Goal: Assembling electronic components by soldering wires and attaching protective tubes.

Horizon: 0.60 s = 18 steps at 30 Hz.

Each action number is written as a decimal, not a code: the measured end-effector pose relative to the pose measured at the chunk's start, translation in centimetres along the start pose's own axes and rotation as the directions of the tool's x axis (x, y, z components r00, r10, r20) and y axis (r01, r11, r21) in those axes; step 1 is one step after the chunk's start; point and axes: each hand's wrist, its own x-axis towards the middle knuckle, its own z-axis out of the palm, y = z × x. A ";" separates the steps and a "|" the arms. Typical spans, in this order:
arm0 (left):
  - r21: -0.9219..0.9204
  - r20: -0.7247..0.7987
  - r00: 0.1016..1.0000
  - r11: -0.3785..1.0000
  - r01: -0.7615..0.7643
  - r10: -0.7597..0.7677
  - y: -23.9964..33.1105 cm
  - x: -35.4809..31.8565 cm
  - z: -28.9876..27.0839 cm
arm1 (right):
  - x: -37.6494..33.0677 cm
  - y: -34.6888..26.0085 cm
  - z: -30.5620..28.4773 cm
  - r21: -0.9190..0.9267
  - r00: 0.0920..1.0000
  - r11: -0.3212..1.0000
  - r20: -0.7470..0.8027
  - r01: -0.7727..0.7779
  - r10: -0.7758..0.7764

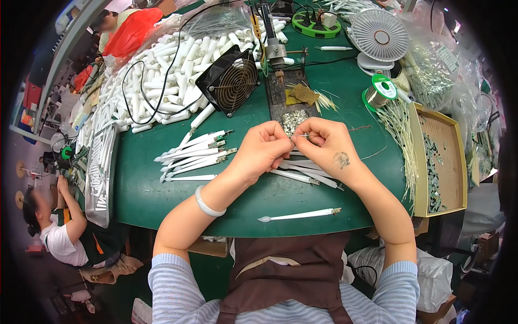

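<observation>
2 bare hands meet over a crowded green bench, a thin wire at the right fingertips

The thin wire (301,135) lies between the thumb and forefinger of the right hand (324,143), just in front of a heap of silvery bits (294,119) on the bench (143,191). The right hand's grip is nearly closed, a fine pinch on the wire. The left hand (263,146) sits close beside it, thumb and forefinger drawn together near the wire's left end; its fingers cover whatever may be between them, so I cannot tell whether this grip is clenched or grasping something.

Several white pointed sticks (197,153) lie on the bench left of the hands. More lie beneath the wrists, partly covered by them. 1 white stick (299,215) lies alone nearer the wearer.

The wire is too small to make out clearly, and its ends are hidden by fingers. A reddish strand (360,128) shows to the right; whether it joins the wire is unclear. Dark fisheye edges cut off the surrounding room.
</observation>
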 end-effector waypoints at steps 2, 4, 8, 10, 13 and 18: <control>0.003 -0.002 1.000 1.000 0.001 -0.001 0.1 0.3 -0.1 | 0.2 0.1 0.0 -0.008 1.000 1.000 -0.002 0.005 -0.005; 0.015 -0.001 1.000 1.000 0.014 -0.014 0.3 0.5 -0.3 | 0.3 0.3 0.2 -0.005 0.999 1.000 -0.021 0.024 -0.024; 0.033 0.007 1.000 0.999 0.015 -0.015 0.8 0.9 -0.6 | 0.9 0.4 0.1 -0.013 0.999 0.999 0.016 -0.040 0.040; 0.065 -0.020 1.000 0.998 -0.006 0.007 0.9 1.4 -1.1 | 1.3 0.9 0.5 0.135 1.000 0.991 -0.019 -0.005 0.007; 0.075 -0.027 1.000 0.997 0.009 -0.007 1.1 2.6 -1.7 | 1.7 1.2 0.3 0.238 0.992 0.970 -0.122 0.052 -0.023; 0.041 -0.017 0.999 0.998 0.037 -0.036 1.8 3.3 -2.1 | 2.2 2.1 0.6 0.069 0.980 0.985 -0.134 0.156 -0.145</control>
